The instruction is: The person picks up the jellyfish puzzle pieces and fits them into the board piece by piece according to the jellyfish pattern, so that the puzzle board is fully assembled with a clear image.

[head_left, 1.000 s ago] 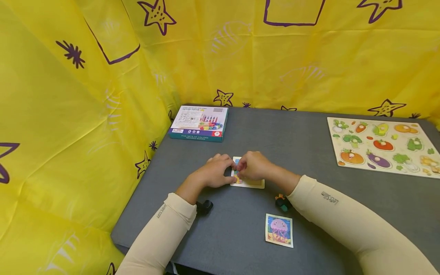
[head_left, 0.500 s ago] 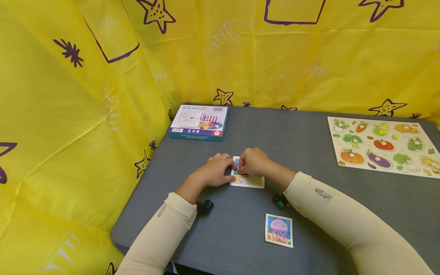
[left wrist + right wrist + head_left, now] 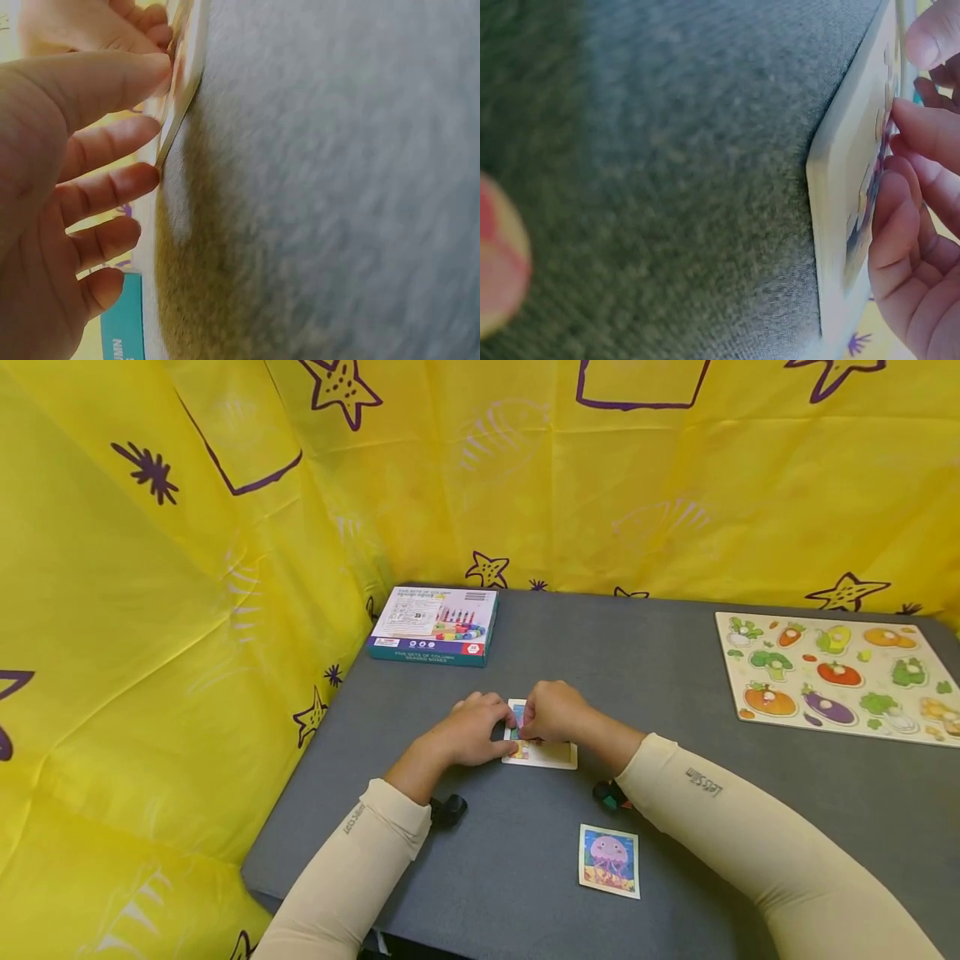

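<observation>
A small pale puzzle board (image 3: 555, 763) lies on the table, with picture pieces in its left part and bare wood at lower right. My left hand (image 3: 472, 731) rests at the board's left edge. Its thumb and fingertips touch the board, the fingers loosely spread in the left wrist view. Above the board's middle, my right hand (image 3: 557, 714) has curled fingers and pinches a thin puzzle piece (image 3: 880, 174), mostly hidden by the fingertips. Nearer me lies a picture card (image 3: 609, 862) with a pink jellyfish on blue.
A bead-toy box (image 3: 433, 627) lies at the back left of the grey table (image 3: 600, 652). At the right is a wooden vegetable puzzle (image 3: 840, 677). Black wrist devices show by both cuffs, the left device (image 3: 450, 810) fully past the sleeve. Yellow cloth (image 3: 480, 485) hangs behind.
My right hand shifted slightly right and away from me over the board, its forearm moving left, then stayed nearly still. My left hand keeps its place at the board's edge.
</observation>
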`<act>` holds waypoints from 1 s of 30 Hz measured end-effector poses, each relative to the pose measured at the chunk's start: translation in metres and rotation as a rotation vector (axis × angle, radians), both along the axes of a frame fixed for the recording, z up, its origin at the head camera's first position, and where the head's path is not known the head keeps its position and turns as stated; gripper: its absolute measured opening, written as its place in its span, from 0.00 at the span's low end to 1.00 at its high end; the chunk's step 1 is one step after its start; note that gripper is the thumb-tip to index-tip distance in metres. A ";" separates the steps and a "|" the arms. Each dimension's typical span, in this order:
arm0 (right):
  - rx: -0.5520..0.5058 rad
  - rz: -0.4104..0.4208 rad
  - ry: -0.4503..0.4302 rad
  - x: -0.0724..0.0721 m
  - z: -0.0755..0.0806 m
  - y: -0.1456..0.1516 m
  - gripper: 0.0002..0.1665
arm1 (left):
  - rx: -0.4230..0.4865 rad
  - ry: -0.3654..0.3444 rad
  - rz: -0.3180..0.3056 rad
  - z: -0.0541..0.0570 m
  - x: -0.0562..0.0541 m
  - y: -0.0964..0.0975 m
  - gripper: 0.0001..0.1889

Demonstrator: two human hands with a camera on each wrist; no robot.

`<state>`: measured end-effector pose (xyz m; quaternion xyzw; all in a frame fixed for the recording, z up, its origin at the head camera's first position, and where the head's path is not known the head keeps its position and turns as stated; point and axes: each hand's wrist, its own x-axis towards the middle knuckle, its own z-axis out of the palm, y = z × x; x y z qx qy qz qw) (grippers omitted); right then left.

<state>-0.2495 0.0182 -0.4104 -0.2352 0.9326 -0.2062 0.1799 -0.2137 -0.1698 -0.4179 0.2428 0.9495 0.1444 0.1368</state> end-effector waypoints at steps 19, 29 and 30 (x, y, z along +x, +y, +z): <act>0.026 0.097 0.052 0.030 0.019 0.052 0.09 | -0.035 0.051 -0.020 0.000 0.001 0.009 0.15; 0.133 0.087 -0.020 0.063 0.018 0.106 0.19 | 0.014 0.034 -0.113 0.000 0.000 0.012 0.04; 0.133 0.085 -0.006 0.067 0.017 0.109 0.20 | 0.016 0.032 -0.115 0.000 0.000 0.013 0.04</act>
